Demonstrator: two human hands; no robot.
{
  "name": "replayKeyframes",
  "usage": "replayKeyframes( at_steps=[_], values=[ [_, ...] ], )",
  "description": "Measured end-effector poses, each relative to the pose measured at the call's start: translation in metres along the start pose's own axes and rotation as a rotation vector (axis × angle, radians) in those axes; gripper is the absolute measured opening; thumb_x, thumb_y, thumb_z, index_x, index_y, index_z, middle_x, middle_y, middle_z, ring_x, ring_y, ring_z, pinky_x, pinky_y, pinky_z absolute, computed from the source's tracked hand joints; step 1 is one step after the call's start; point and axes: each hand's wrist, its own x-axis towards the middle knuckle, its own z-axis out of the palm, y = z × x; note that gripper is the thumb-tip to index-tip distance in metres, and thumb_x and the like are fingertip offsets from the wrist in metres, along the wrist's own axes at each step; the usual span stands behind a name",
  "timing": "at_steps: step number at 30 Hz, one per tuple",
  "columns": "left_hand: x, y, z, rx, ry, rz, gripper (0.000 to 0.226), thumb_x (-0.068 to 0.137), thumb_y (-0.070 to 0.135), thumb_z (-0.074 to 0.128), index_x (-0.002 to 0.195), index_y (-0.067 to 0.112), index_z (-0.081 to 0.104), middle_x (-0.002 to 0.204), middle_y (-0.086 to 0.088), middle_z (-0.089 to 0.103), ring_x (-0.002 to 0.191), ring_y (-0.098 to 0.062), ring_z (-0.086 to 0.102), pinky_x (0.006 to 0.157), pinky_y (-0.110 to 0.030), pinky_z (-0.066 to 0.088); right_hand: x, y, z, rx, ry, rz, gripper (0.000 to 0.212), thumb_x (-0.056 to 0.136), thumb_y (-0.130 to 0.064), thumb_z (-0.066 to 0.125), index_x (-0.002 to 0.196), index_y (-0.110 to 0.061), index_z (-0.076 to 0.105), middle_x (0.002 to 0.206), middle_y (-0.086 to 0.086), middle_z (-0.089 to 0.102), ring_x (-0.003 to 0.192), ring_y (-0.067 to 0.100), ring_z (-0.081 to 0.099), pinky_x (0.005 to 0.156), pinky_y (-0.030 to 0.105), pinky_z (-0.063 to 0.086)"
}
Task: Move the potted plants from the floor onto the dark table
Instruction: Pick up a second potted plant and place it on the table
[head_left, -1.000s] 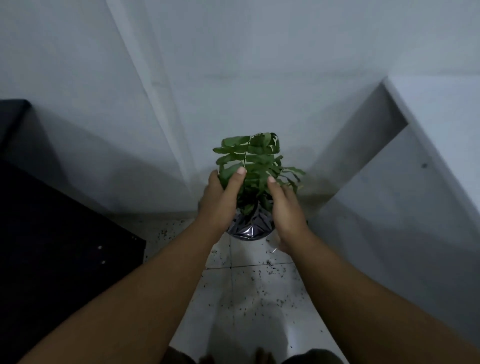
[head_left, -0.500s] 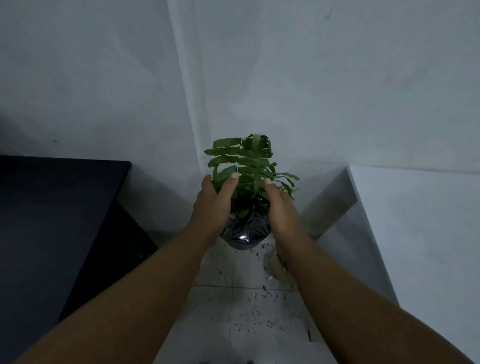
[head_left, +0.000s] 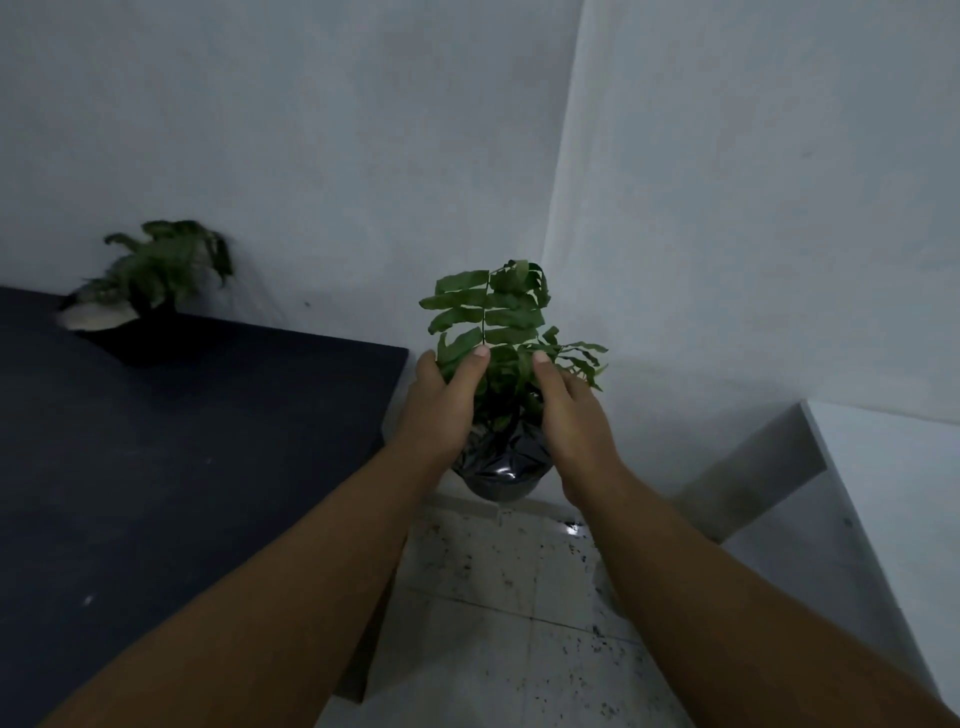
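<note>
A small leafy plant in a shiny black plastic bag pot (head_left: 503, 465) hangs in the air above the floor, just right of the dark table (head_left: 171, 457). My left hand (head_left: 441, 410) grips its left side and my right hand (head_left: 574, 421) grips its right side, thumbs up among the leaves. A second potted plant (head_left: 156, 273) stands at the far back of the dark table against the wall; its pot is blurred.
A white tiled floor (head_left: 509, 623) strewn with dark soil crumbs lies below the pot. A white shelf or counter (head_left: 893, 493) stands at the right. Grey walls meet in a corner behind the plant.
Both hands have carried the plant upward to about table height and my view has turned left, bringing the table top and the second plant into sight.
</note>
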Motion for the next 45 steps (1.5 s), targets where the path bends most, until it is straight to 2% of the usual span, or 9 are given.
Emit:
replayKeyframes(
  at_steps=[3, 7, 11, 23, 28, 35, 39, 42, 45],
  values=[
    [-0.001, 0.002, -0.044, -0.001, -0.033, 0.017, 0.061, 0.073, 0.078, 0.058, 0.122, 0.046, 0.041, 0.131, 0.006, 0.061, 0.121, -0.021, 0.059, 0.106, -0.049, 0.047, -0.018, -0.010, 0.038, 0.030, 0.010, 0.000, 0.123, 0.059, -0.103, 0.048, 0.155, -0.026, 0.057, 0.155, 0.002, 0.062, 0.142, 0.029, 0.057, 0.119, 0.055, 0.045],
    [-0.002, 0.004, -0.099, -0.006, -0.050, 0.037, 0.065, 0.078, 0.073, 0.058, 0.132, 0.042, 0.039, 0.133, 0.004, 0.059, 0.122, -0.021, 0.058, 0.105, -0.049, 0.048, -0.033, -0.014, 0.088, 0.061, 0.027, 0.010, 0.143, 0.038, -0.114, 0.043, 0.153, -0.029, 0.059, 0.153, 0.001, 0.064, 0.141, 0.028, 0.059, 0.118, 0.055, 0.046],
    [0.000, 0.004, -0.150, -0.014, -0.029, 0.056, 0.047, 0.087, 0.065, 0.058, 0.124, 0.043, 0.038, 0.124, 0.007, 0.059, 0.121, -0.020, 0.058, 0.104, -0.047, 0.049, -0.050, -0.027, 0.135, 0.055, 0.016, -0.039, 0.126, 0.054, -0.110, 0.047, 0.150, -0.029, 0.062, 0.148, 0.000, 0.067, 0.137, 0.026, 0.062, 0.117, 0.054, 0.048],
    [0.036, 0.009, -0.230, -0.020, 0.078, 0.085, 0.065, 0.074, 0.075, 0.060, 0.129, 0.045, 0.041, 0.133, 0.008, 0.060, 0.124, -0.019, 0.057, 0.108, -0.047, 0.046, -0.030, -0.051, 0.222, 0.069, -0.146, -0.058, 0.135, 0.047, -0.111, 0.051, 0.155, -0.031, 0.057, 0.155, -0.003, 0.062, 0.140, 0.022, 0.060, 0.118, 0.051, 0.048],
    [0.056, 0.003, -0.257, -0.053, 0.107, 0.086, 0.064, 0.073, 0.072, 0.063, 0.127, 0.045, 0.042, 0.131, 0.010, 0.062, 0.123, -0.016, 0.059, 0.109, -0.046, 0.046, -0.018, -0.057, 0.250, 0.099, -0.223, -0.031, 0.086, 0.078, -0.077, 0.060, 0.147, -0.027, 0.065, 0.143, -0.003, 0.070, 0.130, 0.020, 0.066, 0.114, 0.050, 0.052],
    [0.105, -0.009, -0.302, -0.061, 0.072, 0.075, 0.069, 0.074, 0.070, 0.068, 0.132, 0.045, 0.041, 0.132, 0.013, 0.062, 0.123, -0.014, 0.060, 0.109, -0.045, 0.046, 0.001, -0.059, 0.308, 0.088, -0.203, -0.004, 0.099, 0.068, -0.076, 0.058, 0.152, -0.023, 0.060, 0.148, -0.001, 0.067, 0.132, 0.019, 0.064, 0.117, 0.048, 0.050],
    [0.143, -0.018, -0.332, -0.053, 0.032, 0.075, 0.072, 0.073, 0.069, 0.069, 0.134, 0.050, 0.036, 0.133, 0.014, 0.062, 0.124, -0.013, 0.060, 0.110, -0.044, 0.046, 0.016, -0.059, 0.349, 0.113, -0.179, 0.000, 0.061, 0.096, -0.056, 0.061, 0.145, -0.021, 0.066, 0.131, -0.007, 0.072, 0.121, 0.012, 0.068, 0.112, 0.040, 0.052],
    [0.170, -0.026, -0.352, -0.021, -0.001, 0.094, 0.071, 0.074, 0.067, 0.069, 0.134, 0.050, 0.036, 0.133, 0.015, 0.062, 0.123, -0.010, 0.060, 0.110, -0.043, 0.046, 0.030, -0.057, 0.378, 0.133, -0.143, 0.050, 0.072, 0.094, -0.061, 0.062, 0.152, -0.019, 0.059, 0.140, -0.004, 0.069, 0.123, 0.011, 0.066, 0.104, 0.033, 0.054],
    [0.194, -0.031, -0.368, 0.030, -0.022, 0.131, 0.081, 0.072, 0.070, 0.071, 0.141, 0.044, 0.037, 0.135, 0.016, 0.061, 0.126, -0.009, 0.058, 0.112, -0.043, 0.044, 0.045, -0.058, 0.402, 0.166, -0.135, 0.068, 0.052, 0.104, -0.050, 0.061, 0.146, -0.020, 0.064, 0.134, -0.005, 0.072, 0.114, 0.004, 0.067, 0.087, 0.024, 0.052]
  ],
)
